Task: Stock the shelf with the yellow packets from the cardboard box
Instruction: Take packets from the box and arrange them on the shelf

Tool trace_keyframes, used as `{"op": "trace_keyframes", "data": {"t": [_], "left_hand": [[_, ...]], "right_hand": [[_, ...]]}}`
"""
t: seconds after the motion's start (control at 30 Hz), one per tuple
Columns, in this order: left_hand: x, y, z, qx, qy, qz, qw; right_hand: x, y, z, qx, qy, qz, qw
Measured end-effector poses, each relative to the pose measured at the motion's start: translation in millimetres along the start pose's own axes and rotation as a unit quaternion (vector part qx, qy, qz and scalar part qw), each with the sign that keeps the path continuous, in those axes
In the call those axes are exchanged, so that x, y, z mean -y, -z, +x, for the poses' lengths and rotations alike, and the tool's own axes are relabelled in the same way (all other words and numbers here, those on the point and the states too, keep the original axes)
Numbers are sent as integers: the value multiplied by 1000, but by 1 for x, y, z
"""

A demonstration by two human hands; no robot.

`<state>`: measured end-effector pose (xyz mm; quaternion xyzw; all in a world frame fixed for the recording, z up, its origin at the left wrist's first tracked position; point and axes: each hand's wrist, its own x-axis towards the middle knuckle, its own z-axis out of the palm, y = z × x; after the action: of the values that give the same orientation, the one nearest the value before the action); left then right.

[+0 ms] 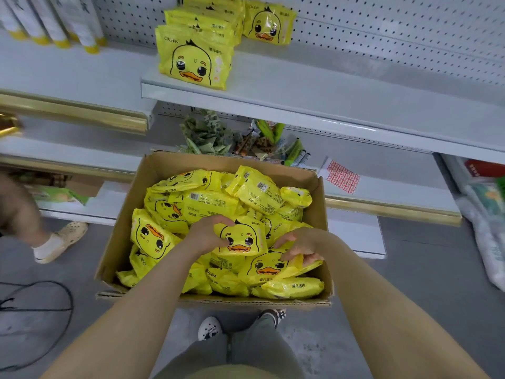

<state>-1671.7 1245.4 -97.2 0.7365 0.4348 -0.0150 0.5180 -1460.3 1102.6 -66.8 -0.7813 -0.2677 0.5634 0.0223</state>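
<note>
An open cardboard box [319,214] on the floor holds several yellow packets printed with a duck face. My left hand [205,236] grips the left edge of one duck packet [243,239] lying face up at the middle of the box. My right hand [303,247] reaches in just to its right, fingers curled over the edge of another yellow packet [297,266]. On the white shelf [314,97] above, a row of yellow packets [195,60] stands at the left, and one more packet [267,23] leans further back.
Another person's leg and pale shoe [58,240] stand at the left, near a black cable [38,310] on the floor. Green snack packs [216,138] lie on the lower shelf behind the box, and a red label sheet [341,176] lies to their right. Bags [489,214] lean at the right.
</note>
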Motion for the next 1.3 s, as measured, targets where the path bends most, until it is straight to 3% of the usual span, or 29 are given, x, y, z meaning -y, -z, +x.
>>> {"op": "trace_keyframes", "data": {"t": [0.13,0.23,0.37,0.57,0.8,0.97,1.3], "left_hand": [[-11,14,-2,-41,-28,-2,999],[-24,33,-2,-63,-59,-47,995],[-50,55,-3,-84,-110,-81,987],[-92,88,-4,-100,-170,-71,978],[-141,116,13,-106,-228,-65,966],[-183,126,43,-141,-268,-20,953],[-242,117,137,-194,-251,-45,947]], "right_hand": [[0,18,-14,-25,54,38,998],[6,46,-30,-101,109,13,989],[15,84,-52,-234,200,73,949],[29,126,-76,-332,291,108,891],[59,186,-95,-409,391,108,817],[84,236,-83,-446,416,92,787],[131,325,-11,-455,448,102,762]]}}
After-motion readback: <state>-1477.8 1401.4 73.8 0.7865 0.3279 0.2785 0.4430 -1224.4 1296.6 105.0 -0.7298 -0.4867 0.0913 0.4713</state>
